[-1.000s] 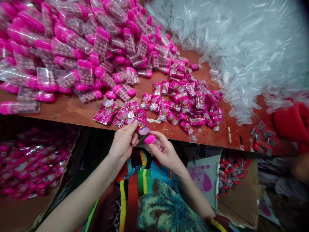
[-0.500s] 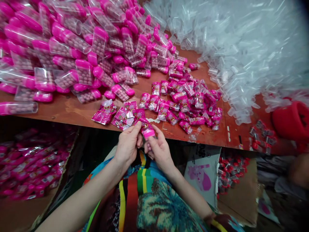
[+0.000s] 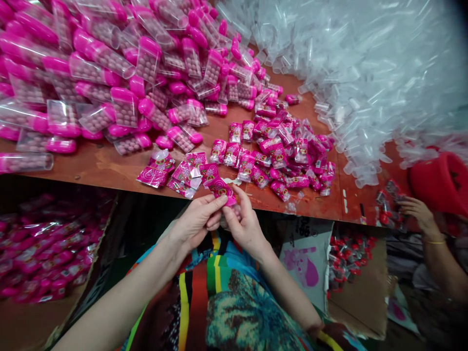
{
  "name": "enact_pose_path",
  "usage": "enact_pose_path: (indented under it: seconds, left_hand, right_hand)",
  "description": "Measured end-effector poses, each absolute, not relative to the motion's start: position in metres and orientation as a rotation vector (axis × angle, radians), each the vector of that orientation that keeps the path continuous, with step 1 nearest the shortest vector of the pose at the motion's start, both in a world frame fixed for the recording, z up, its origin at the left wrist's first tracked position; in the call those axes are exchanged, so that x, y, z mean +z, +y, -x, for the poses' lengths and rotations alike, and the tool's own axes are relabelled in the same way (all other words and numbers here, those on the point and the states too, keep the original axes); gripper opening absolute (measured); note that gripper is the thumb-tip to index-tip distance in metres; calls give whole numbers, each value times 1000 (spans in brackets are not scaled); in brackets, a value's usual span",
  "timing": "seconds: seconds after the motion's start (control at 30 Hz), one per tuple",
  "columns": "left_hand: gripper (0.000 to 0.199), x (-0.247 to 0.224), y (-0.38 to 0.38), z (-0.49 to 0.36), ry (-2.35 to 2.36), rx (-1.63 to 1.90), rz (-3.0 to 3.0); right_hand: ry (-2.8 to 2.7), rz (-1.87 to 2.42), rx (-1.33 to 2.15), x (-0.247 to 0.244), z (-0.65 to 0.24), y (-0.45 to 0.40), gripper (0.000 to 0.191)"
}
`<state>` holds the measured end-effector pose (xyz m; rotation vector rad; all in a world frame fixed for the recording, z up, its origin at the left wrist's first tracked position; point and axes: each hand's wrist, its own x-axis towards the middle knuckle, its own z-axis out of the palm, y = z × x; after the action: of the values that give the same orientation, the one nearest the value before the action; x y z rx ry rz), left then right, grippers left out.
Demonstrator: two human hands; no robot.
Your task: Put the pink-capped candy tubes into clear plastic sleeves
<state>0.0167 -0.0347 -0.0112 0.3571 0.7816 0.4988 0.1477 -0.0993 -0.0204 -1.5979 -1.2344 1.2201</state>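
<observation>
"One pink wrapper (image 3: 221, 187) is being held where, please?"

"The left hand (image 3: 199, 217) is pinching it; the right hand (image 3: 247, 229) is gripping a small tube (image 3: 237, 211), partly hidden, just under the wrapper."

"And what is lying around?"

"Flat wrappers (image 3: 156, 170) are lying just beyond, standing before the heaped capped tubes (image 3: 124, 105). Wrapped packs (image 3: 280, 151) are lying rightward; clear tubes (image 3: 358, 92) are covering the far right."

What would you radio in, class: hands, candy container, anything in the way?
Left hand pinching pink printed wrapper. Right hand gripping candy container, mostly hidden. Nothing seen blocking either; co-worker's hand well apart, far right.
</observation>
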Motion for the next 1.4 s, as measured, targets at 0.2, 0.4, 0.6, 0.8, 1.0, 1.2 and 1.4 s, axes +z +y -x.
enact_pose_path:
  seconds: [0.2,0.4,0.6,0.8,1.0,1.2,1.4]
  left_hand:
    - [32,-8,-28,-15,811,616,-371]
    - [34,-8,-25,-12,833,537,-421]
    - [35,-12,-30,-12,947,612,-384]
    - [32,-7,-29,-11,882,625,-348]
    - [37,-8,-36,-13,1025,673,-430]
    - [35,-6,-33,-10,950,588,-420]
    - [30,-5,-34,-13,843,599,-393]
  right_hand:
    - [-1063,1423,1347,-21,-147,-101,67]
    - [-741,1150,1661,-19,-137,-98,59]
    - [-773,1284,1521,-20,-131,-91,63]
    - [-596,1064,1758,-18,-138,-89,61]
    - [-922,1366,1392,-26,-132,-95,60]
    - [-890,1297,1493,-23,-134,-96,57]
    - [-908,1293,1445,-27,-134,-102,61]
